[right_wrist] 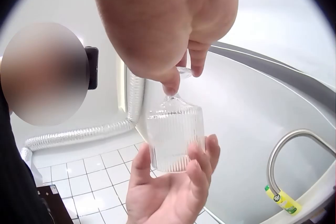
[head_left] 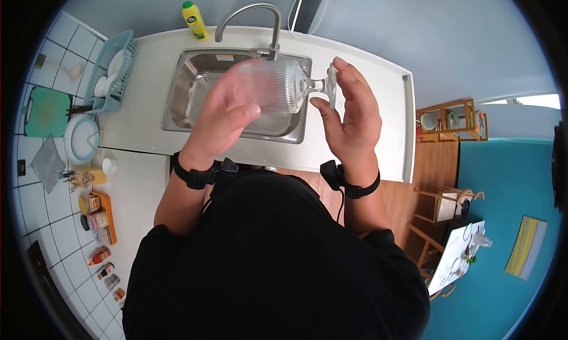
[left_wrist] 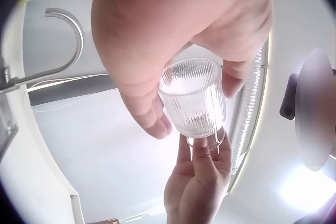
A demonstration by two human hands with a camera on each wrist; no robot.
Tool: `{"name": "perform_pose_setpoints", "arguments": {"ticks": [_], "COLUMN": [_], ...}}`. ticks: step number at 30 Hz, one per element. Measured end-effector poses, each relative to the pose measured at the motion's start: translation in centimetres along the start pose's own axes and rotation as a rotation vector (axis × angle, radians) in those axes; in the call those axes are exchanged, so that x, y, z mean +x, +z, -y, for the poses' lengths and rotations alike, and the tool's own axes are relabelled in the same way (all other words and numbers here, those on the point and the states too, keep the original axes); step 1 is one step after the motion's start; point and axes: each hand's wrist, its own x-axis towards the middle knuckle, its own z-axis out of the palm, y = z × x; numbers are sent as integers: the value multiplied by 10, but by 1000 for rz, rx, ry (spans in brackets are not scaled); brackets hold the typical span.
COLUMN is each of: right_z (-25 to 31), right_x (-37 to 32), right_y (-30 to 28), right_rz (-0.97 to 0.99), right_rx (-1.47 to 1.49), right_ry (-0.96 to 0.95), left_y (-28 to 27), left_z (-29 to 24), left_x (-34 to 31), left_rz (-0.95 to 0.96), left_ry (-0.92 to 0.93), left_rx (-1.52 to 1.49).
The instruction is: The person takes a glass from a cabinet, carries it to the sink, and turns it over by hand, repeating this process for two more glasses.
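Note:
A clear ribbed stemmed glass (head_left: 273, 90) lies sideways in the air over the sink, its bowl to the left and its foot to the right. My left hand (head_left: 220, 115) holds the bowl from the mouth end, thumb and fingers on opposite sides. With fingertips and thumb, my right hand (head_left: 357, 118) pinches the round foot. In the left wrist view the glass (left_wrist: 193, 97) shows its open mouth towards the left palm. The right wrist view shows the stem and bowl of the glass (right_wrist: 176, 134) between the two hands.
Below is a steel sink (head_left: 168, 112) with a curved faucet (head_left: 277, 29) behind it. A yellow cleaner bottle (head_left: 195, 22) stands at the back. To the left are a blue dish rack (head_left: 118, 44) with white dishes and a round white plate (head_left: 81, 140). The white counter (head_left: 378, 121) extends rightward.

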Motion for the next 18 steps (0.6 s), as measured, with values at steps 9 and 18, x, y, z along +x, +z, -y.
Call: {"name": "perform_pose_setpoints", "arguments": {"ticks": [9, 18], "right_z": [13, 17], "right_x": [4, 5], "right_y": [-5, -6], "right_rz": [-1, -37], "right_rx": [-125, -127], "right_ry": [-39, -122], "left_y": [-11, -12], "left_z": [20, 29], "left_x": [-8, -19], "left_rz": [171, 173], "left_ry": [-173, -237], "left_rx": [-119, -236]}}
